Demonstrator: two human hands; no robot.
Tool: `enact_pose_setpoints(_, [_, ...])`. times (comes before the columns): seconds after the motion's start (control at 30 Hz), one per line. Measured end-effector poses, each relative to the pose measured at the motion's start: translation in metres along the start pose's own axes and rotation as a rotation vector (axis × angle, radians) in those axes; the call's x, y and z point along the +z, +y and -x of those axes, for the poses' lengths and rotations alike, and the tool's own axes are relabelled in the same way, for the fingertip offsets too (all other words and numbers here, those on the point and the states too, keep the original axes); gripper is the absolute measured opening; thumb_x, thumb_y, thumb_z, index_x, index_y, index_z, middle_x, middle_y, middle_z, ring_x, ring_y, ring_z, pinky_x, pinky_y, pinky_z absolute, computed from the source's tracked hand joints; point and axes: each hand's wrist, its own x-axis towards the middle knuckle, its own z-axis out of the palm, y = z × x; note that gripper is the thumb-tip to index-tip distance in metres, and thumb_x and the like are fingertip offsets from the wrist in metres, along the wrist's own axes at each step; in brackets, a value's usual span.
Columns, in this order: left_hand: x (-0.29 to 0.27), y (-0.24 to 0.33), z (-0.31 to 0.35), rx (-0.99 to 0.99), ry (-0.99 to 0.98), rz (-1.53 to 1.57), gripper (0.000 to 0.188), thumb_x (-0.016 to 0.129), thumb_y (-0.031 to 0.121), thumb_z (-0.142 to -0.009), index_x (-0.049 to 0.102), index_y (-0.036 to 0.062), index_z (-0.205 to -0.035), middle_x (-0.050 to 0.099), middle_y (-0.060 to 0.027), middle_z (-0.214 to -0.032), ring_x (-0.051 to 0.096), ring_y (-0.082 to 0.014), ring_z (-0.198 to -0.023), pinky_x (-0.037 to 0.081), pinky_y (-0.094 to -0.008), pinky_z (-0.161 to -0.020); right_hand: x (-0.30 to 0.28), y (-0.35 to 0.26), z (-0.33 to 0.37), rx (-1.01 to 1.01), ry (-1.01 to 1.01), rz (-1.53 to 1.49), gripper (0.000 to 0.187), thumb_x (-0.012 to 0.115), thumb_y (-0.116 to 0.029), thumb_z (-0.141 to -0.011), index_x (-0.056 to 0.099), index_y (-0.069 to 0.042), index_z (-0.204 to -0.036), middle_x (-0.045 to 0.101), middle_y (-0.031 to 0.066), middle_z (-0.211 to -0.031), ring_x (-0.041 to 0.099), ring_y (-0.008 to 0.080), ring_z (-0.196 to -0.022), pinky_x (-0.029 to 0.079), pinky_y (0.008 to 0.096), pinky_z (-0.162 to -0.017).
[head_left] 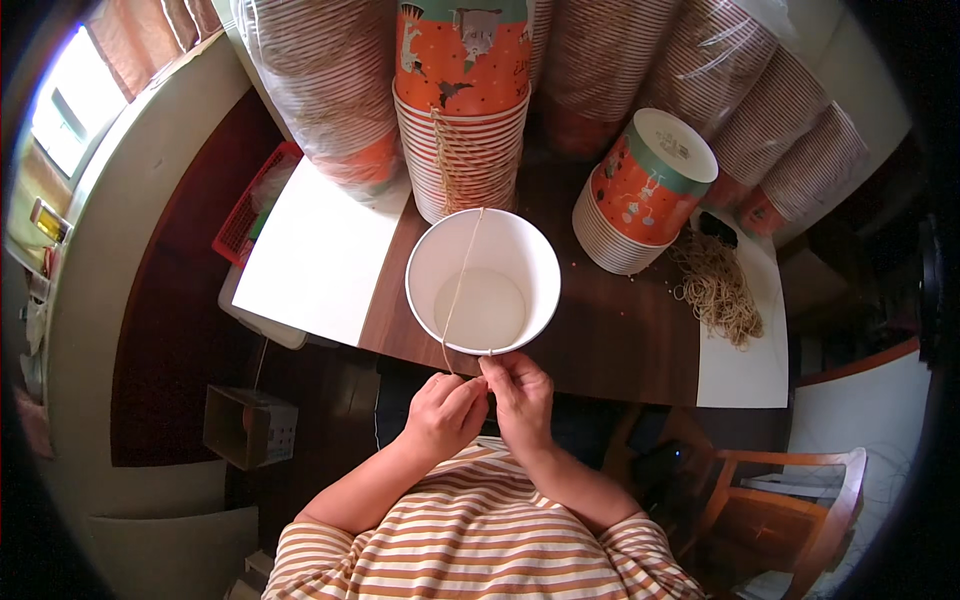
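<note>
A white paper bucket (540,262) stands at the table's near edge, its open mouth toward me. A thin tan cord (462,275) crosses the mouth from the far rim to the near side. My left hand (447,415) is closed, pinching the cord just below the near rim. Close beside it, my right hand (520,400) is closed too, thumb and finger pinched right under the rim, where a bit of cord shows. My fingers hide the cord's end. Behind the bucket rises a stack of nested buckets (462,150), with cords hanging down its side.
Upside-down orange and green buckets (640,195) stand at the right, near a tangled bundle of cords (725,290). Tall plastic-wrapped bucket stacks (320,80) line the back. A red basket (240,220) lies past the left edge; a wooden chair (775,510) stands lower right.
</note>
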Motion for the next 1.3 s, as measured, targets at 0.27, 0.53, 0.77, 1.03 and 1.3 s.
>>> enact_pose_setpoints(0.27, [-0.003,0.000,0.000,0.016,-0.009,0.016,0.020,0.065,-0.006,-0.066,0.062,0.0005,-0.085,0.053,-0.0069,-0.062,0.050,-0.0217,-0.052,0.040,-0.0315,-0.047,-0.002,-0.006,-0.007,0.069,-0.048,-0.071,0.017,0.063,-0.015,-0.088,0.063,-0.003,-0.077,0.055,-0.0045,-0.063,0.047,0.0021,-0.057,0.039,0.0191,-0.052])
enact_pose_setpoints(0.53, [-0.005,-0.001,0.001,0.014,-0.013,0.006,0.022,0.065,-0.007,-0.065,0.062,0.0001,-0.086,0.053,-0.0073,-0.064,0.051,-0.0217,-0.053,0.042,-0.0311,-0.047,-0.004,-0.004,-0.011,0.121,-0.086,-0.148,0.014,0.065,-0.014,-0.087,0.064,-0.003,-0.078,0.056,-0.0043,-0.065,0.049,0.0028,-0.059,0.040,0.0190,-0.055])
enact_pose_setpoints(0.77, [-0.035,0.002,-0.022,-0.099,0.080,-0.010,0.028,0.073,0.006,-0.065,0.066,0.0034,-0.092,0.055,-0.0155,-0.097,0.061,-0.0231,-0.076,0.051,-0.0297,-0.060,-0.043,-0.003,-0.027,0.197,-0.291,0.155,0.015,0.070,-0.016,-0.081,0.067,-0.003,-0.087,0.065,0.0014,-0.078,0.057,0.0069,-0.072,0.046,0.0218,-0.066])
enact_pose_setpoints(1.03, [-0.054,-0.046,-0.081,-0.607,0.038,0.090,0.044,0.072,0.024,-0.077,0.056,0.0007,-0.111,0.062,-0.0111,-0.096,0.056,-0.0114,-0.062,0.045,-0.0252,-0.055,-0.085,0.004,-0.058,0.172,-0.067,0.261,0.017,0.059,-0.017,-0.085,0.065,-0.005,-0.097,0.066,0.0037,-0.090,0.060,0.0125,-0.079,0.047,0.0265,-0.069])
enact_pose_setpoints(1.3, [-0.052,-0.058,-0.101,-0.593,-0.179,0.086,0.025,0.060,0.011,-0.079,0.060,-0.0027,-0.101,0.060,-0.0186,-0.072,0.060,-0.0230,-0.063,0.047,-0.0334,-0.061,-0.084,-0.002,-0.079,0.532,-0.086,-0.214,0.030,0.054,-0.022,-0.089,0.058,-0.004,-0.112,0.062,0.0083,-0.108,0.060,0.0192,-0.096,0.049,0.0351,-0.084])
